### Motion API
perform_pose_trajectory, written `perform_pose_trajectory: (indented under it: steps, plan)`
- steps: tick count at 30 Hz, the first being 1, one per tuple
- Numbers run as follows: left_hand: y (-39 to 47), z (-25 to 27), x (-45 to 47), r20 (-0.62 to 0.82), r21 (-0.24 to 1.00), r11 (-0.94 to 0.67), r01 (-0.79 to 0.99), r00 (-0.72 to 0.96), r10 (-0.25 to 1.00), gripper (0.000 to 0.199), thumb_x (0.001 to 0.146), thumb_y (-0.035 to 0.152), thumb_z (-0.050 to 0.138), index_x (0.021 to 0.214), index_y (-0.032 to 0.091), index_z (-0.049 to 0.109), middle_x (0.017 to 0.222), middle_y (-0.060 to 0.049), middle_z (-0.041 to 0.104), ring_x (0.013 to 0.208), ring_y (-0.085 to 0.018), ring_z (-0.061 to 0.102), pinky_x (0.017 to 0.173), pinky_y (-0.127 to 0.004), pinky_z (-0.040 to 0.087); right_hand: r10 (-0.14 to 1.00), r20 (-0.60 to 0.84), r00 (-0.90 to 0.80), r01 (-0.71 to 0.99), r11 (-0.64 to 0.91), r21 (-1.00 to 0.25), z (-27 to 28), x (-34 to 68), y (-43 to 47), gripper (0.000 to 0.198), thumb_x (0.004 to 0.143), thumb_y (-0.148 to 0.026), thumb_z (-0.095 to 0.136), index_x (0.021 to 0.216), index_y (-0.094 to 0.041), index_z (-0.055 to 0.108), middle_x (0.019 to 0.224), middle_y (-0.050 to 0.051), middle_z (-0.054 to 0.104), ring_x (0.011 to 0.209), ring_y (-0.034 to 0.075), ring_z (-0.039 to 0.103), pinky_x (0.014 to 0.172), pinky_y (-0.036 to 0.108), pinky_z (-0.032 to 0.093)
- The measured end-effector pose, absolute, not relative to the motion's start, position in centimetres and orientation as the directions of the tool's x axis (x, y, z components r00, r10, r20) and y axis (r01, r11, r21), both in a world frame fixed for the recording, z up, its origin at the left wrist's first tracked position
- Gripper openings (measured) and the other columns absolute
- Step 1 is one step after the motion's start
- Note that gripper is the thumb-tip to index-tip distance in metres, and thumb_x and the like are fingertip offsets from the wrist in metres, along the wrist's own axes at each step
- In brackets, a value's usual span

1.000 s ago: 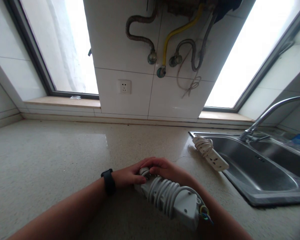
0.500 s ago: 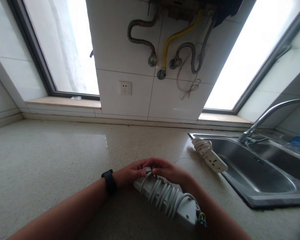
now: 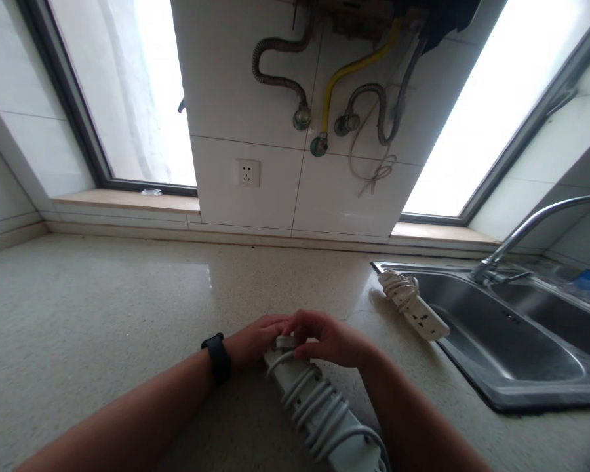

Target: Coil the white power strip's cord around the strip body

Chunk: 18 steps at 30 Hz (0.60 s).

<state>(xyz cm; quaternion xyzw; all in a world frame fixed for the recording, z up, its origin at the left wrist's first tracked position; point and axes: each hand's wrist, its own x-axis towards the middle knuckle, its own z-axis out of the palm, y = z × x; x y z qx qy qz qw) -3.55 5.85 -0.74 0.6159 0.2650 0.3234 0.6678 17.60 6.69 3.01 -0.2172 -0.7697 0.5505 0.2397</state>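
A white power strip [image 3: 302, 375] with its grey-white cord wound around it lies slanted below my hands, its near end running down to the bottom edge of the view. My left hand [image 3: 256, 339], with a black watch on the wrist, is closed at the strip's far end; its fingertips are partly hidden behind my other hand. Curled fingers of my right hand [image 3: 327, 339] pinch the cord at that same end, beside a pale block [image 3: 285, 342] that looks like the plug. A second white power strip [image 3: 425, 318], also wrapped in its cord, rests on the sink's left rim.
The speckled countertop [image 3: 103, 321] stretches left and back to the tiled wall. At right are a steel double sink [image 3: 511, 354] and a curved faucet [image 3: 535, 226]. A wall socket [image 3: 247, 173] sits below hoses and a yellow pipe [image 3: 341, 71].
The held power strip has turned, its near end swinging down towards me and partly out of view. My right hand's fingers have shifted and lifted slightly at the far end.
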Motion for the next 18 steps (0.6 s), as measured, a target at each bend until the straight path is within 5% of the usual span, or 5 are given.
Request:
perform_pose_trajectory:
  steps: [6, 10, 18]
  plan:
    - [5.9, -0.7, -3.4, 0.037, 0.979, 0.11, -0.172, 0.68, 0.732, 0.03, 0.092, 0.041, 0.058, 0.098, 0.015, 0.071, 0.091, -0.005, 0.067, 0.079, -0.017, 0.056, 0.074, -0.029, 0.042, 0.549, 0.244, -0.8, 0.167, 0.593, -0.788, 5.0, 17.8, 5.7, 0.035, 0.081, -0.029, 0.079, 0.115, -0.022, 0.071, 0.117, 0.008, 0.068, 0.088, 0.016, 0.067, 0.075, 0.026, 0.055]
    - [6.0, -0.8, -3.3, 0.029, 0.961, 0.174, -0.213, 0.708, 0.706, 0.034, 0.091, 0.04, 0.059, 0.112, 0.016, 0.071, 0.104, -0.009, 0.07, 0.093, -0.022, 0.062, 0.086, -0.034, 0.044, 0.469, 0.27, -0.841, 0.22, 0.751, -0.622, 6.5, 17.7, 4.7, 0.042, 0.092, -0.018, 0.066, 0.133, -0.025, 0.063, 0.123, 0.007, 0.069, 0.109, 0.019, 0.066, 0.094, 0.03, 0.052]
    - [6.4, -1.3, -3.5, 0.045, 0.981, 0.096, -0.168, 0.68, 0.732, 0.033, 0.092, 0.038, 0.058, 0.111, 0.016, 0.072, 0.103, -0.009, 0.072, 0.095, -0.021, 0.062, 0.087, -0.034, 0.045, 0.512, 0.326, -0.795, 0.346, 0.823, -0.45, 5.9, 16.7, 4.1, 0.033, 0.1, -0.019, 0.054, 0.132, -0.025, 0.063, 0.12, 0.008, 0.07, 0.112, 0.02, 0.064, 0.099, 0.033, 0.048]
